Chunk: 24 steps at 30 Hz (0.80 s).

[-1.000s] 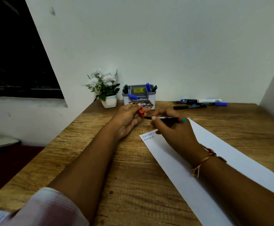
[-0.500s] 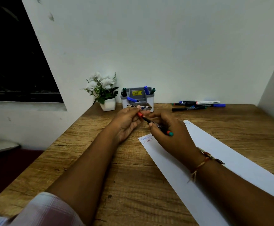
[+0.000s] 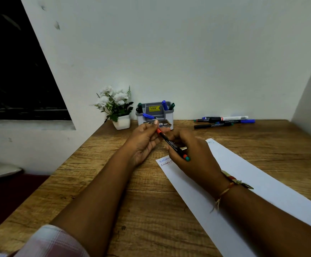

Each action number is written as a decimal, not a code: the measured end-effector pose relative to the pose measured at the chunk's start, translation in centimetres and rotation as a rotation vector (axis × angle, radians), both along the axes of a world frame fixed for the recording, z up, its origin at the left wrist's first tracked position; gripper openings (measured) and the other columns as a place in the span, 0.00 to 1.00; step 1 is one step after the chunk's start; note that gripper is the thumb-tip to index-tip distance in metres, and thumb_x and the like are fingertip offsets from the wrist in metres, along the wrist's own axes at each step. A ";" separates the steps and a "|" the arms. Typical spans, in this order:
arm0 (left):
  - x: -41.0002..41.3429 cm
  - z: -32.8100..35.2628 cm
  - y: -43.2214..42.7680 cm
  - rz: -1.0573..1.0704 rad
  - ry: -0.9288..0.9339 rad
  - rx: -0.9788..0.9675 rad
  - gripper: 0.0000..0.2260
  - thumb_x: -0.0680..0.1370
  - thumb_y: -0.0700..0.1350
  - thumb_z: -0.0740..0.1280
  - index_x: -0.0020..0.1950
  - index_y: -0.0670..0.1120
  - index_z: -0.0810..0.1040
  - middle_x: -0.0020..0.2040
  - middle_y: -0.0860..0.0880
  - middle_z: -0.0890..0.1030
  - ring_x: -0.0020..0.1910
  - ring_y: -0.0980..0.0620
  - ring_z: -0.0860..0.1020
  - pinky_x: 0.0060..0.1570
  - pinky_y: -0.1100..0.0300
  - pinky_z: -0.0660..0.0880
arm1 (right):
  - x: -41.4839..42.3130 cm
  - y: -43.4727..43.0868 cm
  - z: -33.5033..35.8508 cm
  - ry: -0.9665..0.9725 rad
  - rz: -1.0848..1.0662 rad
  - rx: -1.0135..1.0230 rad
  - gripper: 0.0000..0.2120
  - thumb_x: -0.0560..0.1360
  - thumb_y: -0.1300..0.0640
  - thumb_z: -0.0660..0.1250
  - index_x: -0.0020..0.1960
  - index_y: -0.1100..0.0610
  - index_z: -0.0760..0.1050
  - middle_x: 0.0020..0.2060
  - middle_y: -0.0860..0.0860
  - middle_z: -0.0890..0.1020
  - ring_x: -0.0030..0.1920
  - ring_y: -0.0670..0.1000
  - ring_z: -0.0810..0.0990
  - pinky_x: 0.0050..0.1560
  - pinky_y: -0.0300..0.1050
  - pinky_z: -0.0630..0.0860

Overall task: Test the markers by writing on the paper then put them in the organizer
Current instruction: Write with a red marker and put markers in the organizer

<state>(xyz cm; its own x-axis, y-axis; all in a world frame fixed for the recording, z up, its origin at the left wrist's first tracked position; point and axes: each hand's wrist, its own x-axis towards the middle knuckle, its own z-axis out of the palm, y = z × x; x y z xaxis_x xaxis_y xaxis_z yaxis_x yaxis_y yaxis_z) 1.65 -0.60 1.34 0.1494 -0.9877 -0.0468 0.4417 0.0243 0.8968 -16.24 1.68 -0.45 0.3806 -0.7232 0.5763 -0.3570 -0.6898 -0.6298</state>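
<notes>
We have the marker [image 3: 171, 143] between both hands, above the desk [image 3: 114, 182] and in front of the organizer [image 3: 166, 115]. The right hand [image 3: 193, 154] has its grip closed round the black barrel. The left hand [image 3: 143, 140] pinches the red cap [image 3: 158, 131] at the far end. We cannot tell whether the cap is fully seated or partly off. The writing [image 3: 165, 161] at the corner of the paper [image 3: 253, 182] is in 2 lines, 1 blue and 1 red. So we judge this marker has been tested and is being capped.

The main risk is a cap that goes on crooked or only halfway. The left pinch is light and sits at the very tip, so an off-axis push could skew the cap. Then the tip would dry out in the organizer, or mark the fingers.

A 2nd risk is the drop-off. The organizer stands just beyond the left hand and already holds several markers leaning at angles. A hurried reach could knock it, or jam the marker against those inside. The plant [image 3: 116, 106] stands right beside it and could be tipped by a wide swing.

A 3rd risk is the right forearm, which lies across the paper. Moving it forward could drag the sheet or smear fresh ink.

The loose markers [image 3: 223, 121] lie well apart to the right and are not yet done.
</notes>
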 end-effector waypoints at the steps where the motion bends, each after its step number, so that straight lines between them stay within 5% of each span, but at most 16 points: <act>1: -0.1 0.0 0.0 0.002 0.003 -0.006 0.12 0.81 0.42 0.65 0.62 0.38 0.71 0.51 0.37 0.85 0.54 0.45 0.84 0.57 0.52 0.80 | 0.0 0.0 0.0 0.008 -0.006 -0.015 0.12 0.78 0.60 0.73 0.60 0.56 0.78 0.52 0.51 0.85 0.51 0.46 0.82 0.51 0.42 0.82; 4: -0.1 -0.1 0.0 0.025 0.023 -0.037 0.07 0.80 0.40 0.66 0.56 0.40 0.73 0.49 0.38 0.85 0.55 0.44 0.83 0.60 0.50 0.78 | 0.0 -0.2 -0.1 0.040 -0.023 -0.047 0.12 0.78 0.60 0.72 0.60 0.55 0.78 0.53 0.52 0.85 0.54 0.49 0.83 0.54 0.48 0.83; 7: -0.3 0.1 0.0 0.031 0.031 -0.064 0.06 0.78 0.38 0.67 0.54 0.40 0.73 0.50 0.36 0.85 0.56 0.43 0.83 0.60 0.48 0.78 | 0.0 -0.4 0.0 0.052 -0.024 -0.070 0.11 0.78 0.61 0.72 0.60 0.55 0.78 0.54 0.52 0.85 0.54 0.48 0.82 0.55 0.45 0.80; 14: -1.5 0.1 0.6 -0.049 0.041 -0.046 0.12 0.80 0.42 0.66 0.61 0.37 0.76 0.50 0.39 0.85 0.49 0.48 0.85 0.47 0.56 0.82 | -0.2 -0.4 0.0 -0.020 -0.087 -0.114 0.09 0.78 0.61 0.73 0.58 0.59 0.80 0.51 0.55 0.86 0.50 0.53 0.84 0.50 0.51 0.83; 18: -2.0 -0.2 0.9 -0.047 0.030 0.008 0.10 0.78 0.42 0.69 0.57 0.39 0.78 0.50 0.41 0.84 0.47 0.50 0.84 0.41 0.59 0.81 | -0.4 -0.6 0.2 -0.046 -0.110 -0.123 0.06 0.79 0.60 0.72 0.55 0.60 0.80 0.46 0.54 0.86 0.46 0.53 0.83 0.46 0.52 0.82; 24: -2.9 0.2 1.1 -0.021 0.053 0.000 0.06 0.79 0.40 0.68 0.53 0.39 0.79 0.47 0.42 0.84 0.43 0.52 0.84 0.41 0.61 0.81 | -0.4 -0.7 0.4 -0.071 -0.096 -0.104 0.05 0.79 0.61 0.72 0.54 0.60 0.80 0.45 0.54 0.85 0.44 0.51 0.82 0.42 0.43 0.77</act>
<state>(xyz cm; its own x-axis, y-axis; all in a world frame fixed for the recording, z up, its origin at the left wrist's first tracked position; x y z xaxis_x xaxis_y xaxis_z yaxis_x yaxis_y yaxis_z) -1.28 0.49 1.53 0.1257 -0.9906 -0.0537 0.4888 0.0147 0.8723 -16.67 0.98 -0.08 0.2687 -0.6891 0.6730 -0.3815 -0.7177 -0.5825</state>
